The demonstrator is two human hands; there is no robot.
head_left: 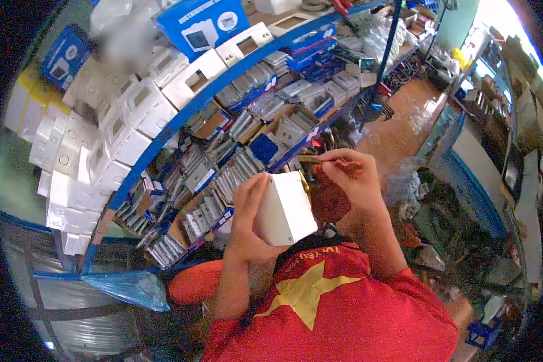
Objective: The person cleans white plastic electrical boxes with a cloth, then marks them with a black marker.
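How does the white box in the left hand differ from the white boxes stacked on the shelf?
The white box is held in the left hand, closed-faced and tilted; the shelf boxes lie stacked in rows, many showing cut-out windows. The right hand works a tool at the held box's top edge; the shelf boxes are untouched. Both are white and rectangular.

Little can be read. The red shirt (pixel 344 308) near the bottom bears a large yellow star and, at its collar edge, small yellow letters seen upside down, roughly "TUYEN". Print on the blue boxes (pixel 208 21) far up on the shelves is too small to read.
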